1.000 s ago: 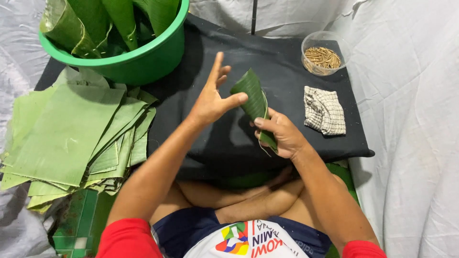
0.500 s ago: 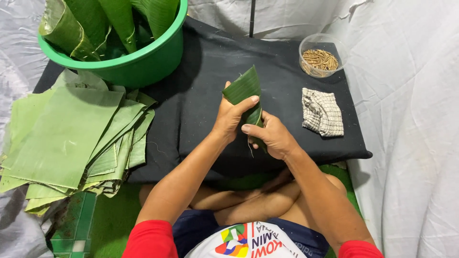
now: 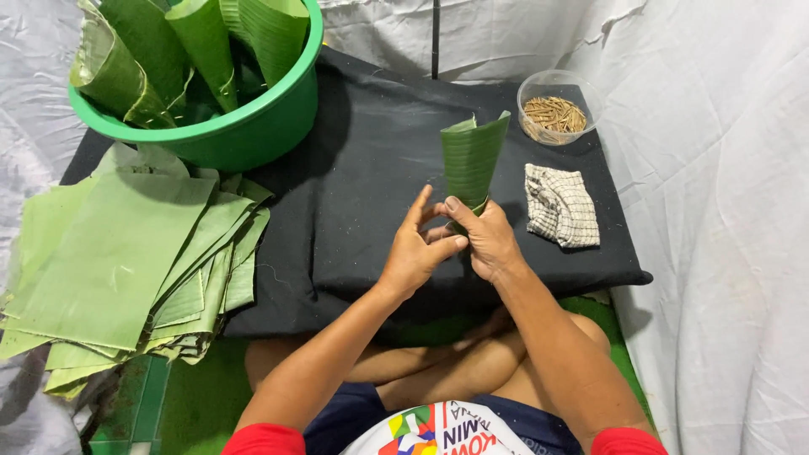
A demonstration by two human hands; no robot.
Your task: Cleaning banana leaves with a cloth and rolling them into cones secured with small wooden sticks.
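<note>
Green leaf rolled into a cone [image 3: 472, 160] stood upright between my hands, wide mouth up, over the black cloth [image 3: 371, 168] in front of my crossed legs. My right hand [image 3: 487, 240] was closed round the narrow lower end, thumb and fingers wrapped about the tip, which I could not see. My left hand [image 3: 419, 250] met it from the side, thumb against the right one, forefinger raised and loose, holding nothing of its own that I could tell. I judged the leaf light, thin and bendy, smooth enough to slip, apt to spring open if the overlap was let go and to split along its ribs if pinched hard; the place to hold was low, on the seam, with flat pads. At my left lay a stack of flat leaves [image 3: 109, 261] and a basin [image 3: 244, 126] of finished cones; at my right a checked rag [image 3: 562, 205] and a clear tub of sticks [image 3: 554, 112]
</note>
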